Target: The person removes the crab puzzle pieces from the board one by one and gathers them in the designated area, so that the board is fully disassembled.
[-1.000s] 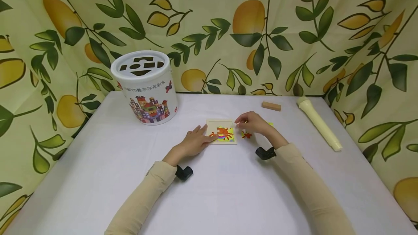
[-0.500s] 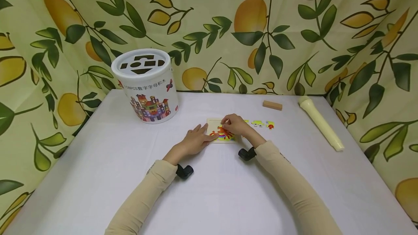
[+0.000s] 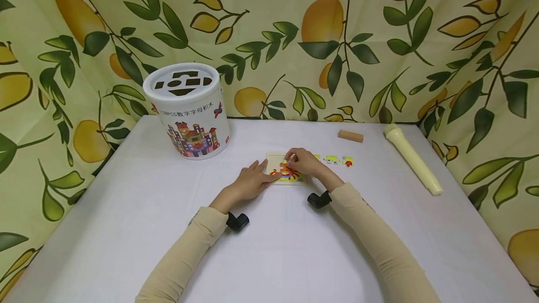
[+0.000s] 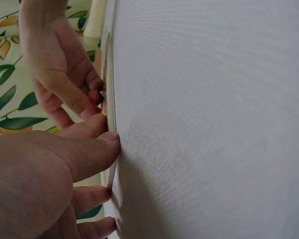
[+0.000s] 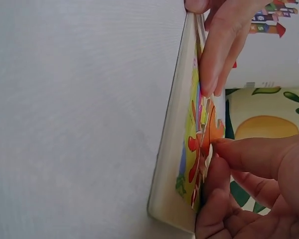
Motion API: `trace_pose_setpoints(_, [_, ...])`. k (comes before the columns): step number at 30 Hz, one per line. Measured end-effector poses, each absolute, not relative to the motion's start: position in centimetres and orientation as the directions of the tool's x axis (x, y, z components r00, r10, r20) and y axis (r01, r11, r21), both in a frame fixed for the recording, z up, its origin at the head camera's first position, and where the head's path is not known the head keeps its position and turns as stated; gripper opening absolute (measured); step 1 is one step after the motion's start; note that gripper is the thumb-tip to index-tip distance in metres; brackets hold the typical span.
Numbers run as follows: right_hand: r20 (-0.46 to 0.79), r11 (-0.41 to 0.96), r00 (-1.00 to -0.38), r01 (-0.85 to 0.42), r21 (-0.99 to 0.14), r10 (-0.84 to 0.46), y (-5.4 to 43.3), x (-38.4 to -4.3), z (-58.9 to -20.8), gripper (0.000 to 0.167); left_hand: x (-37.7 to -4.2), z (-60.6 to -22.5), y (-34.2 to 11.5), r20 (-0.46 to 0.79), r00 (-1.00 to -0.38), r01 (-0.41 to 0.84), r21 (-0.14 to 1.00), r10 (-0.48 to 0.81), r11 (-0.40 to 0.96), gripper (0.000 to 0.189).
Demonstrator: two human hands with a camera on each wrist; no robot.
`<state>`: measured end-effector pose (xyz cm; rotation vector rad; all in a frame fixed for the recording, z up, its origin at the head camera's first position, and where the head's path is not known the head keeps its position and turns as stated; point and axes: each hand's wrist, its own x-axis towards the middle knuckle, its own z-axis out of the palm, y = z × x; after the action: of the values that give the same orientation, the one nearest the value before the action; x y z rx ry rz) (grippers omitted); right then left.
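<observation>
A small wooden jigsaw board (image 3: 274, 157) with a red and yellow picture lies flat on the table. My left hand (image 3: 249, 183) rests along its left side, fingers extended. In the left wrist view, the left thumb (image 4: 97, 154) lies at the board's edge. Over the picture, my right hand (image 3: 304, 161) pinches an orange jigsaw piece (image 5: 217, 122) between thumb and forefinger. That piece is tilted up from the picture in the right wrist view. A left fingertip (image 5: 209, 84) presses on the picture beside it.
Loose jigsaw pieces (image 3: 332, 159) lie right of the board, partly behind the right hand. A wooden block (image 3: 350, 136) and a cream tube-like stick (image 3: 413, 159) lie farther right. At the back left stands a white block bucket (image 3: 193, 120). A patterned curtain (image 3: 269, 50) hangs behind the table.
My right hand has moved left from beside the board to over its picture, uncovering loose pieces on the right. Over the last half second it has barely moved; the left hand stays in place.
</observation>
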<state>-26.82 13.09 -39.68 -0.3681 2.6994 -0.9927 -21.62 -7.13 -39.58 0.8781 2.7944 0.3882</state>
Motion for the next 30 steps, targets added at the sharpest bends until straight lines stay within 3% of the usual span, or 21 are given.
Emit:
trace_pose_setpoints(11, [-0.077, 0.693, -0.949, -0.168, -0.701, -0.307, 13.4, -26.8, -39.9, 0.016, -21.6, -39.7, -7.2, -0.082, -0.803, 0.544, 0.304, 0.59, 0.782, 0.04])
trace_pose_setpoints(21, [-0.14, 0.628, -0.957, -0.053, -0.776, -0.253, 14.7, -27.1, -39.7, 0.017, -21.6, -39.7, -7.1, -0.101, -0.808, 0.524, 0.329, 0.581, 0.786, 0.04])
trace_pose_setpoints(30, [-0.212, 0.632, -0.971, 0.098, -0.768, -0.107, 20.7, -26.2, -38.7, 0.025, -21.5, -39.5, -7.1, -0.116, -0.813, 0.506, 0.346, 0.571, 0.791, 0.039])
